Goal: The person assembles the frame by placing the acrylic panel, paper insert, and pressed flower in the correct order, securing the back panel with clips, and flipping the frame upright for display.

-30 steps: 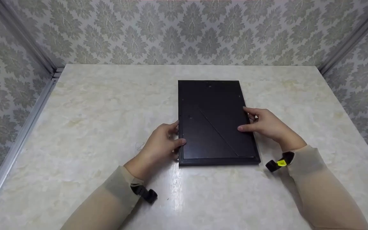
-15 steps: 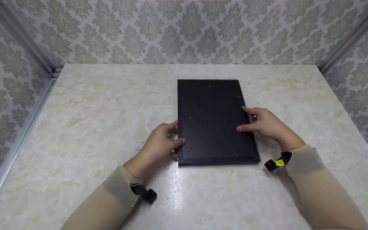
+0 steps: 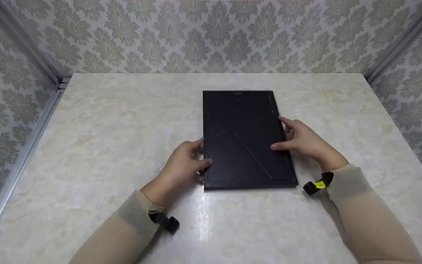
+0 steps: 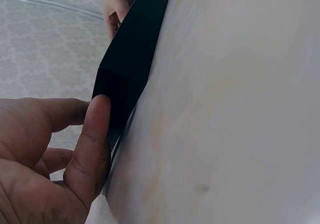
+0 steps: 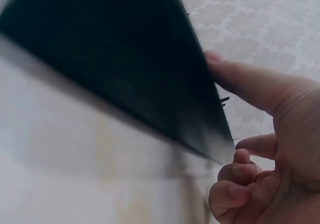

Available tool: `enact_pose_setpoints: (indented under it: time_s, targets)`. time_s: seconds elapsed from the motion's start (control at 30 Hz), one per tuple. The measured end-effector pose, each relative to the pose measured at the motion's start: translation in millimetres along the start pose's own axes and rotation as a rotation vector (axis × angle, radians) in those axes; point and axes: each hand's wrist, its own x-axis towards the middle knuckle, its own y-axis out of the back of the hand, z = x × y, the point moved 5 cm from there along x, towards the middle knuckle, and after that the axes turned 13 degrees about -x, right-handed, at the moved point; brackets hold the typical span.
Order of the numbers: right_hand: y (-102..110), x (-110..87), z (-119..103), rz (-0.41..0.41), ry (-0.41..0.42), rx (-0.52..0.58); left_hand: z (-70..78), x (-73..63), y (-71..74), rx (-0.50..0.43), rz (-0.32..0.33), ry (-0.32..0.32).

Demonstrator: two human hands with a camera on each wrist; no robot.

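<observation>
Leaf-patterned wallpaper point(image 3: 196, 40) backs a pale marbled table point(image 3: 104, 154) in the head view, with a black rectangular panel point(image 3: 244, 154) just toward three o'clock of centre, its thin diagonal line running from ten o'clock to five. At the panel's eight o'clock, the left hand point(image 3: 181, 161) pinches the edge, thumb on top; at three o'clock the right hand point(image 3: 306, 143) grips the opposite edge likewise, both only slightly parted around it. Black straps circle both wrists, the right one bearing a yellow tag point(image 3: 320, 184). From the left wrist, the left hand sits at eight o'clock with fingers against the panel's side, and the right hand shows at eleven. From the right wrist, the blurred panel fills ten to twelve o'clock; at four, the right hand's lower fingers curl. Whether the panel is lifted, I cannot tell.
</observation>
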Motion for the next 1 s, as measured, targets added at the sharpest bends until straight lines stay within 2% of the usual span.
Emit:
enact_pose_setpoints:
  time_s: [0.17,0.53,0.73,1.0]
  targets:
    - [-2.1,0.9,2.0,0.000,0.010,0.019,0.0,1.6,-0.7,0.041,0.007,-0.012]
    - [-0.9,2.8,-0.2,-0.021,0.043,-0.111,1.2,2.3,1.0,0.061,-0.021,-0.043]
    - [-0.4,5.1,-1.8,-0.049,0.069,-0.145,0.2,1.8,1.8,0.021,-0.046,-0.042]
    - [3.6,4.9,-0.5,-0.113,0.072,-0.216,1.5,2.5,2.3,0.083,-0.027,-0.032]
